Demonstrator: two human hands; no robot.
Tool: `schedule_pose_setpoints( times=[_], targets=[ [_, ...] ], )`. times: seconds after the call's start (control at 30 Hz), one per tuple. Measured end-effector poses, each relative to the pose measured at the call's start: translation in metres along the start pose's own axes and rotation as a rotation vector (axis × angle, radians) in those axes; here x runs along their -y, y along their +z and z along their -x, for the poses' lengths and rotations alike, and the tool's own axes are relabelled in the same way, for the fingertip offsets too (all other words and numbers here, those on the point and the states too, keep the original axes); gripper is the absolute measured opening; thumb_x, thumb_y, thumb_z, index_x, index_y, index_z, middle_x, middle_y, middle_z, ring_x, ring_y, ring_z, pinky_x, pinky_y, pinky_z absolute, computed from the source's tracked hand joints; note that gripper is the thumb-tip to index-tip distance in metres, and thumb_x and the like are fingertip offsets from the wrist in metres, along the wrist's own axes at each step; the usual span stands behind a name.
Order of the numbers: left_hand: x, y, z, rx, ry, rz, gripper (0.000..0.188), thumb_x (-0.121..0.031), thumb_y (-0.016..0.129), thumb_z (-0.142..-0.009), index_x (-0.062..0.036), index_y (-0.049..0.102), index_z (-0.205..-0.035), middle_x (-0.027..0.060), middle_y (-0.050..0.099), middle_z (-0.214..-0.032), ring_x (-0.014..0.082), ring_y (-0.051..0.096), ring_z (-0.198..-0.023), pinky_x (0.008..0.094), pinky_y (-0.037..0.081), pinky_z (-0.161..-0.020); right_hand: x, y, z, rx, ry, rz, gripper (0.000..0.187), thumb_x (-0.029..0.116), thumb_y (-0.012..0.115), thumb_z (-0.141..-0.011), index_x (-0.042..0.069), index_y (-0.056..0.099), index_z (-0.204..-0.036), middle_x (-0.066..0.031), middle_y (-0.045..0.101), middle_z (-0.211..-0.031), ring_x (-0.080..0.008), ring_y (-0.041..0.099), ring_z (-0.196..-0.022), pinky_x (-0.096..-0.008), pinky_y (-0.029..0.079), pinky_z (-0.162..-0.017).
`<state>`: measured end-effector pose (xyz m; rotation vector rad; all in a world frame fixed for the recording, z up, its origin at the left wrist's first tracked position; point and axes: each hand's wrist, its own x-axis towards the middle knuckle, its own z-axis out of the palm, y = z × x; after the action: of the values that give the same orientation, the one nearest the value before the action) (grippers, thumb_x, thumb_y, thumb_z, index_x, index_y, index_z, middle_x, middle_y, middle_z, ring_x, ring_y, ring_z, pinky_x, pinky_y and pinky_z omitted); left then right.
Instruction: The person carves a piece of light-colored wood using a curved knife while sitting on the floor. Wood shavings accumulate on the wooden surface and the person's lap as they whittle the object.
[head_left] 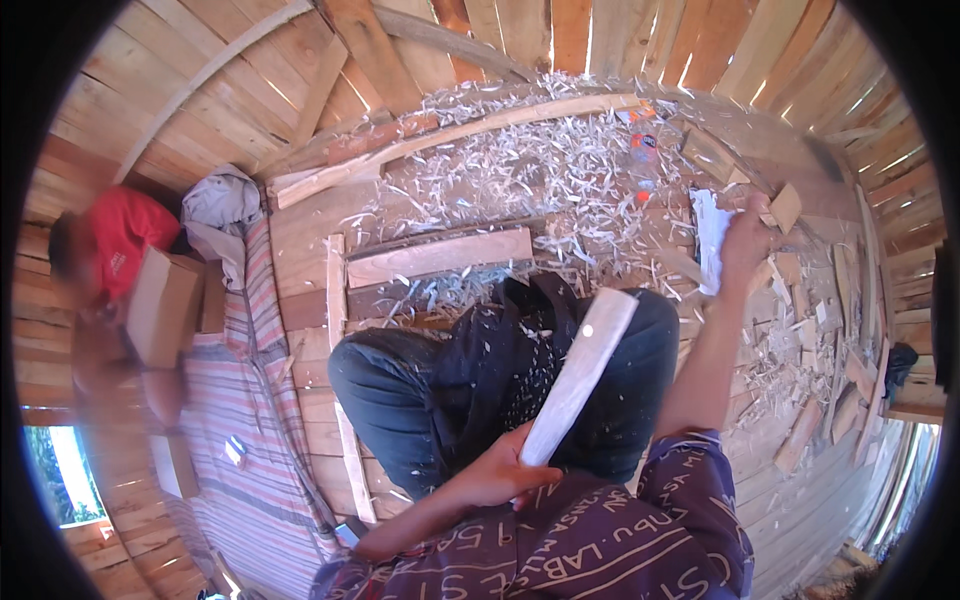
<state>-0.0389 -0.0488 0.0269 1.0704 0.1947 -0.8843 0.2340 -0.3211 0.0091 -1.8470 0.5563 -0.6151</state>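
My left hand is closed around the lower end of a pale, smoothed wooden piece. The piece tilts up and to the right above my lap. My right arm stretches out to the far right, where my right hand is low over the floor. A ragged-edged white sheet lies right beside that hand, and a small wooden block is near its fingertips. The fingers are too blurred to show whether they grip anything.
Wood shavings litter the plank floor. A plastic bottle, a long batten, a flat board and offcuts lie about. At left, a person in a red top holds a cardboard box by a striped mat.
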Motion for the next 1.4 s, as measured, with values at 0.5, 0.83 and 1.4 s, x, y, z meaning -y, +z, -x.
schedule_pose_setpoints(
  times=[0.5, 0.83, 1.4],
  targets=[
    [-0.025, -0.021, -0.008, -0.4, 0.316, -0.151, 0.049, -0.008, 0.061, -0.086, -0.0019, 0.035, -0.127, 0.0011, 0.049, -0.066, 0.0059, 0.046, -0.043, 0.0212, 0.039, -0.038, 0.004, -0.027, 0.158, 0.831, -0.806, 0.476, 0.057, 0.059, 0.069, -0.067, 0.011, 0.045, -0.05, -0.0044, 0.048, -0.047, -0.0235, 0.052, -0.043, -0.0335, 0.041, -0.042],
    [-0.037, -0.018, 0.0, -0.436, 0.412, -0.03, 0.06, -0.003, 0.059, -0.086, -0.003, 0.026, -0.136, 0.0023, 0.051, -0.065, 0.0062, 0.045, -0.042, 0.0215, 0.038, -0.037, 0.026, 0.034, 0.119, 0.632, -1.153, 0.349, 0.064, 0.068, 0.066, -0.063, 0.008, 0.045, -0.052, -0.0057, 0.049, -0.05, -0.0242, 0.053, -0.043, -0.0344, 0.042, -0.041],
    [-0.036, -0.061, 0.006, -0.283, 0.217, 0.205, 0.026, -0.008, 0.06, -0.087, -0.0042, 0.043, -0.106, 0.0043, 0.049, -0.063, 0.0126, 0.051, -0.046, 0.0264, 0.043, -0.039, -0.001, -0.023, 0.164, 0.917, -0.407, 0.392, 0.053, 0.05, 0.065, -0.076, 0.001, 0.054, -0.058, -0.0146, 0.05, -0.052, -0.0352, 0.053, -0.051, -0.0397, 0.041, -0.048]
  ],
)
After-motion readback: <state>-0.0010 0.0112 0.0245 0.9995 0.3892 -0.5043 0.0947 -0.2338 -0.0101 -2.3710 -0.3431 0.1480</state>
